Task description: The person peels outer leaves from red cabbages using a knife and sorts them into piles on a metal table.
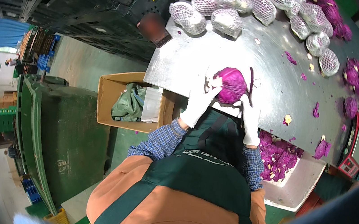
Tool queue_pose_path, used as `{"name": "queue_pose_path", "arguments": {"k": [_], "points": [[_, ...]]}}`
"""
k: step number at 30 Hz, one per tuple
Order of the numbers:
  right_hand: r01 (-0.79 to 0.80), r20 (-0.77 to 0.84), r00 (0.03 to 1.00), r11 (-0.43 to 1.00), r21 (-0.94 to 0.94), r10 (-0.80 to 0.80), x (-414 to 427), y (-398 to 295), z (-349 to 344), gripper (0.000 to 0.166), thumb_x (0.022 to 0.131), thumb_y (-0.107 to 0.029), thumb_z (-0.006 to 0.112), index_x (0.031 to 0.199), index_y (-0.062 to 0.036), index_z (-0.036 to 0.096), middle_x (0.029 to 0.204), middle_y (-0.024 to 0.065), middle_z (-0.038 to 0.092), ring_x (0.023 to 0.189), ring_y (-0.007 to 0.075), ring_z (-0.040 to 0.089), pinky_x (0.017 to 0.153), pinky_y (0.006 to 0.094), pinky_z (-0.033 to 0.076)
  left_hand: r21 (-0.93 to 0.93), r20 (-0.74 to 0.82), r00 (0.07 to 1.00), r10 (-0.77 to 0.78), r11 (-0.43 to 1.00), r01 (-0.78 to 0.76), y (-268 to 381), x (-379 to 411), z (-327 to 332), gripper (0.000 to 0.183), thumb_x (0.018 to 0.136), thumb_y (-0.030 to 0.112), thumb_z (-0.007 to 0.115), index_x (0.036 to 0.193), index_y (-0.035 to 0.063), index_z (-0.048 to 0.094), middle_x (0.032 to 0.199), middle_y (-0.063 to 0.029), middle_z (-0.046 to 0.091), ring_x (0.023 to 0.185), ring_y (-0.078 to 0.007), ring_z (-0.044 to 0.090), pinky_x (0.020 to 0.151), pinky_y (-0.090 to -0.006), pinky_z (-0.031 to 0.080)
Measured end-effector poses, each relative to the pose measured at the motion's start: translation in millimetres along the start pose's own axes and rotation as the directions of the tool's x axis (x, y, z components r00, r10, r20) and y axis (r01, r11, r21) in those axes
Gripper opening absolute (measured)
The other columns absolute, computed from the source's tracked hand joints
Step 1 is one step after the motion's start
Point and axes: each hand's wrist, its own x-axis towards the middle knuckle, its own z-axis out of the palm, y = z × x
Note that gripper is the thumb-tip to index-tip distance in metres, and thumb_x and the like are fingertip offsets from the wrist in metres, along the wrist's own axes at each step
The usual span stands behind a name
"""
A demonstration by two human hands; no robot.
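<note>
A trimmed red cabbage (233,85) is between my two white-gloved hands, near the front edge of the steel table (179,64). My left hand (199,105) grips its left side, close to the pale cut stem. On the opposite side, the fingers of my right hand (249,117) press against the lower right of the head. Something white, too bright to make out, shows just below the cabbage. A thin dark strip (250,82) lies right of the head; what it is cannot be told.
Wrapped cabbages in foam nets (227,21) crowd the table's far side; bare red cabbages (350,107) sit at right. A phone (162,40) lies by black crates (77,7). Below are a cardboard box (126,124), a green bin (68,131) and a white tub (306,183) of leaf scraps.
</note>
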Motion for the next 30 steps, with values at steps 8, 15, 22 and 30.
{"name": "queue_pose_path", "arguments": {"k": [8, 15, 22, 30], "points": [[-0.128, 0.058, 0.991, 0.988, 0.081, 0.124, 6.1, -0.6, 4.1, 0.039, 0.098, -0.022, 0.053, 0.13, 0.0005, 0.049, 0.063, 0.0063, 0.062, 0.046, 0.0112, 0.055, 0.042, 0.0213, 0.041, -0.042, 0.17, 0.976, -0.14, 0.988, 0.149, -34.9, 18.0, 19.9, 0.078, 0.076, 0.029, 0.077, 0.138, -0.0004, 0.038, 0.128, -0.0241, 0.051, 0.119, -0.0335, 0.05, 0.097, -0.0399, 0.045], [-0.203, 0.208, 0.966, 0.949, 0.243, 0.153, -4.0, 33.7, 15.8, 0.056, 0.1, -0.023, 0.051, 0.147, -0.0054, 0.028, 0.081, 0.0074, 0.063, 0.054, 0.0094, 0.06, 0.041, 0.0199, 0.043, 0.263, 0.195, 0.978, -0.07, 0.965, 0.016, -2.7, 0.0, -3.7, 0.089, 0.067, 0.031, 0.081, 0.136, -0.0005, 0.034, 0.121, -0.0242, 0.046, 0.116, -0.0397, 0.046, 0.1, -0.0445, 0.041], [0.288, -0.08, 0.94, 0.895, -0.341, -0.333, -9.1, 11.0, 0.8, 0.024, 0.097, -0.019, 0.054, 0.106, 0.0013, 0.062, 0.077, 0.0137, 0.064, 0.059, 0.0218, 0.059, 0.057, 0.0342, 0.047, 0.404, 0.154, 0.987, -0.04, 0.914, -0.026, 1.7, -1.4, 15.6, 0.095, 0.065, 0.032, 0.083, 0.137, -0.0011, 0.031, 0.124, -0.0248, 0.037, 0.119, -0.0418, 0.04, 0.101, -0.046, 0.039], [0.44, 0.099, 0.836, 0.552, -0.709, -0.539, -9.6, 24.4, 8.0, 0.02, 0.089, -0.01, 0.058, 0.107, -0.0038, 0.065, 0.069, 0.0063, 0.058, 0.057, 0.0173, 0.059, 0.052, 0.0304, 0.048, 0.158, 0.175, 0.984, 0.011, 0.987, -0.039, 2.0, 1.5, 20.3, 0.094, 0.065, 0.018, 0.082, 0.139, 0.0004, 0.028, 0.13, -0.0233, 0.035, 0.122, -0.0386, 0.041, 0.102, -0.0437, 0.041]]}}
